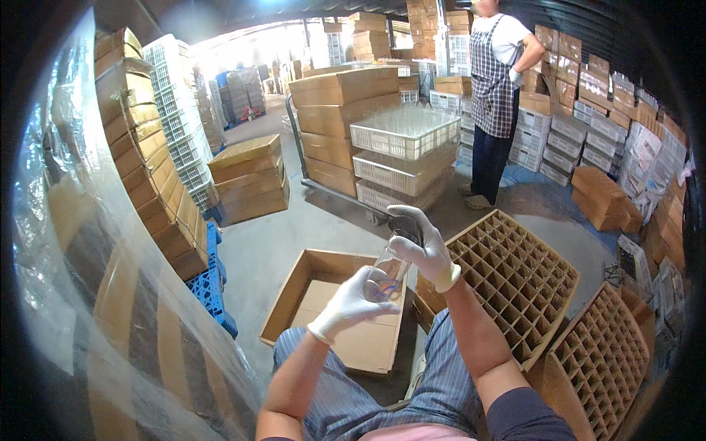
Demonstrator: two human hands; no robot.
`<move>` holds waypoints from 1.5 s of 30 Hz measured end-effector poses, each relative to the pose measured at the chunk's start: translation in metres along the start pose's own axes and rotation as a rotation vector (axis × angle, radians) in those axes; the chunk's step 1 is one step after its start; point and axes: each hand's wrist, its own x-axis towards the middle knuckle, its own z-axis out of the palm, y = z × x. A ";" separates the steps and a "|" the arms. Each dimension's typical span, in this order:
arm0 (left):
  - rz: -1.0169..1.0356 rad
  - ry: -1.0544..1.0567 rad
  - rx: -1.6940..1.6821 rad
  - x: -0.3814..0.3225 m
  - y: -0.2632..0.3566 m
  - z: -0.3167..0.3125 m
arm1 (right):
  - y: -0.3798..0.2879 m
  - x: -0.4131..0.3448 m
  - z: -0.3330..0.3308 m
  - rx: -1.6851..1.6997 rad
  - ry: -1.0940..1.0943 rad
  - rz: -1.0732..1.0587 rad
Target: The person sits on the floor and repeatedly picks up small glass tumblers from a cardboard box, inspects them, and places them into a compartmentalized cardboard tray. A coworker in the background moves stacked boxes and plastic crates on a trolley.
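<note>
In white gloves, both of my hands hold a clear drinking glass point(392, 265) tilted in front of me. My left hand point(350, 303) curls around its lower end, where blue and orange colour shows. Around the upper end is my right hand point(422, 248), thumb and fingers spread across the rim; a dark area between them is hard to make out. Below the glass, an open cardboard box point(288, 295) stands on the floor with a flat cardboard sheet point(339, 325) in its bottom. Right of my right hand lies a carton with a cardboard divider grid point(510, 284).
A second divider carton point(601, 364) leans at the right. Ahead, a trolley point(342, 195) carries cartons and white plastic crates point(405, 135) of glassware. A person in a checked apron point(492, 82) stands behind it. Plastic-wrapped stacks point(138, 331) and a blue pallet point(212, 292) border the left.
</note>
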 end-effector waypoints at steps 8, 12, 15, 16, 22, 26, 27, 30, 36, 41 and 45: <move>0.705 0.851 1.106 0.051 0.115 -0.055 | -0.090 0.083 0.032 -0.361 0.197 -0.378; 0.520 0.941 1.306 0.044 0.189 -0.140 | -0.190 0.162 -0.017 -0.200 0.413 -0.805; 0.880 0.721 0.832 0.045 0.226 -0.158 | -0.230 0.189 -0.013 0.306 0.116 -0.849; 0.897 0.642 0.671 0.045 0.234 -0.154 | -0.240 0.195 -0.011 0.289 0.160 -0.830; 0.844 0.450 0.103 0.039 0.267 -0.121 | -0.250 0.204 0.013 0.307 0.190 -0.692; 0.828 0.416 -0.110 0.034 0.267 -0.119 | -0.247 0.200 0.004 -0.148 0.303 -0.822; 0.818 0.397 -0.149 0.034 0.265 -0.118 | -0.246 0.198 0.002 -0.264 0.332 -0.850; 0.810 0.390 -0.187 0.037 0.261 -0.118 | -0.245 0.196 -0.004 -0.481 0.394 -0.854; 0.831 0.389 -0.178 0.045 0.257 -0.118 | -0.241 0.206 -0.013 -0.414 0.322 -0.786; 0.843 0.440 -0.155 0.054 0.245 -0.111 | -0.228 0.192 -0.006 -0.635 0.472 -0.823; 0.866 0.510 -0.094 0.068 0.230 -0.100 | -0.218 0.184 -0.007 -0.689 0.519 -0.755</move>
